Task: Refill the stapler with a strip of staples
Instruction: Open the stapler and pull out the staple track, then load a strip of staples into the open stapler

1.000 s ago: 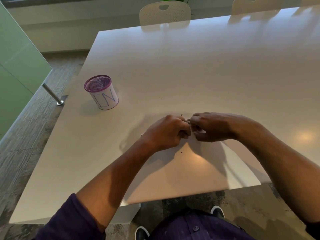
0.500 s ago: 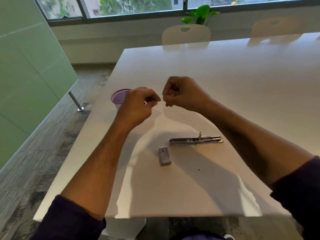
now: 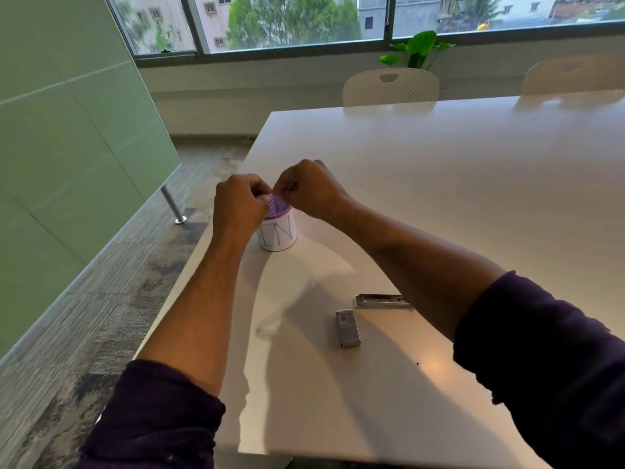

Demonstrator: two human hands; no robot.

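Observation:
Both hands are raised over the mouth of a purple mesh cup [image 3: 278, 228]. My left hand [image 3: 238, 206] and my right hand [image 3: 309, 189] have their fingertips pinched together, almost touching each other. Only a thin sliver of something small, seemingly a piece of staple strip [image 3: 290, 188], shows between them. The metal stapler [image 3: 381, 301] lies flat on the white table [image 3: 473, 184], partly hidden under my right forearm. Just in front of the stapler lies a small grey staple box [image 3: 347, 328].
The cup stands close to the table's left edge, with floor and a green glass partition [image 3: 67, 147] beyond it. Two white chairs [image 3: 390, 86] stand at the far side under the window, with a potted plant [image 3: 419, 50] behind.
Both hands have lifted off the table and moved left to above the purple cup. The stapler and staple box, earlier hidden under the hands, now lie uncovered.

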